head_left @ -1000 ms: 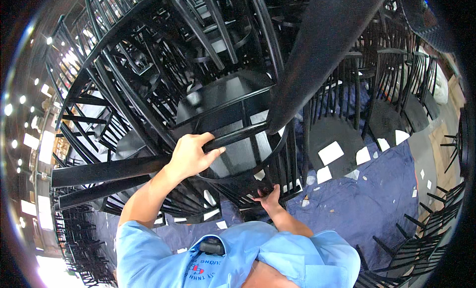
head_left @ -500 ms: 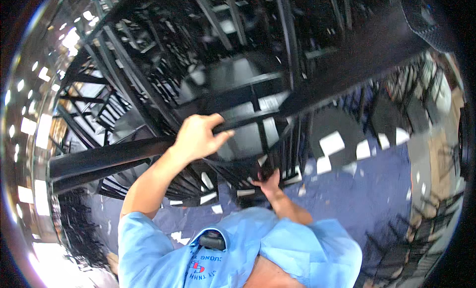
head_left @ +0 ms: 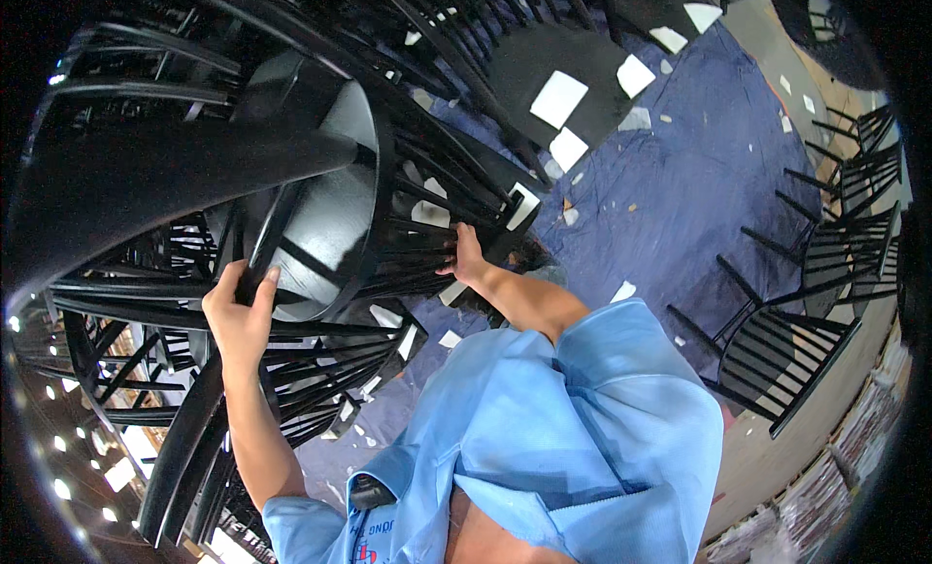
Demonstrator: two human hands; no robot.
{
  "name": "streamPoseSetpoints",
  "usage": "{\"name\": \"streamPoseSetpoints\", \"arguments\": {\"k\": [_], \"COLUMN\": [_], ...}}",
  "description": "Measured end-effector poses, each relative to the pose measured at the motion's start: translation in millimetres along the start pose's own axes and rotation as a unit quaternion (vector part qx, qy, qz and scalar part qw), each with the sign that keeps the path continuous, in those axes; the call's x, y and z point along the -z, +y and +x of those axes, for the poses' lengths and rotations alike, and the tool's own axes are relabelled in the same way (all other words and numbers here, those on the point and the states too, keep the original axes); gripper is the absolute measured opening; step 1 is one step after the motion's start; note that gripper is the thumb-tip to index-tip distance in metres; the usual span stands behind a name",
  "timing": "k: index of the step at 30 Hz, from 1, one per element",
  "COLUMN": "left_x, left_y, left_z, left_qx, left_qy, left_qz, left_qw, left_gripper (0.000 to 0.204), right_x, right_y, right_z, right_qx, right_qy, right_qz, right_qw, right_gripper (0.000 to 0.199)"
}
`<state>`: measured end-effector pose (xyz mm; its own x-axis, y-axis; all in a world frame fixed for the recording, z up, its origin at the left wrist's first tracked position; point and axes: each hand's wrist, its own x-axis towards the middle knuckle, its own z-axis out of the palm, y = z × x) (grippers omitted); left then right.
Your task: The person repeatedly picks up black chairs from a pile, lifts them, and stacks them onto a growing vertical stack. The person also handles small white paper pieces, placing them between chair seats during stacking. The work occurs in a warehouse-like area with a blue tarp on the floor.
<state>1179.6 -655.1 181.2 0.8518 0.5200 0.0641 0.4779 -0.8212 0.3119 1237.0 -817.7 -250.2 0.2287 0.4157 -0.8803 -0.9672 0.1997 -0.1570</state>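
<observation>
A black wooden chair with a smooth seat (head_left: pixel 340 210) and a spindle back lies tipped over in front of me, its seat on edge and its back pointing right. My left hand (head_left: pixel 241 312) is closed around a thin bar between its legs, thumb on the near side. My right hand (head_left: pixel 466 258) is at the back spindles, fingers bent around them; the fingertips are partly hidden. A thick black leg (head_left: pixel 194 166) reaches toward the left rim. More black spindles fan out just below my left hand.
Several black chairs crowd the left and far side. White pads (head_left: pixel 559 99) lie on the dark seat (head_left: pixel 544 64) of a far chair. Blue sheeting (head_left: pixel 670 185) with white scraps covers the floor. More spindle-back chairs (head_left: pixel 791 350) lie along the right, beside wrapped stacks (head_left: pixel 806 506).
My view has turned, so the held chair now appears farther left and the blue sheeting and right-hand chairs show more. Both hands stay on the chair.
</observation>
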Motion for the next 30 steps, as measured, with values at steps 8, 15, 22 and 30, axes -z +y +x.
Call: {"name": "streamPoseSetpoints", "arguments": {"k": [8,15,22,30], "left_x": [-11.8,-72.6,-101.5,-118.0], "left_y": [9.2,19.0,-2.1,-18.3], "left_z": [-16.2,-90.6,-88.3,-63.9], "left_qx": [-0.014,-0.173,-0.139,-0.149], "left_qy": [0.084,0.161,0.005,0.0], "left_qz": [0.091,0.042,0.099,0.101], "left_qw": [0.992,0.971,0.985,0.984], "left_gripper": [0.029,0.029,0.053,0.08], "right_x": [56.6,166.6,162.1,139.4], "right_y": [-32.8,26.6,133.4,183.7], "right_z": [-21.2,35.8,77.7,111.5], "right_qx": [0.013,0.044,-0.022,-0.001], "right_qy": [-0.119,0.092,0.069,0.148], "right_qz": [-0.107,-0.237,-0.369,-0.414], "right_qw": [0.987,0.966,0.927,0.898], "right_gripper": [0.04,0.015,0.022,0.032]}}
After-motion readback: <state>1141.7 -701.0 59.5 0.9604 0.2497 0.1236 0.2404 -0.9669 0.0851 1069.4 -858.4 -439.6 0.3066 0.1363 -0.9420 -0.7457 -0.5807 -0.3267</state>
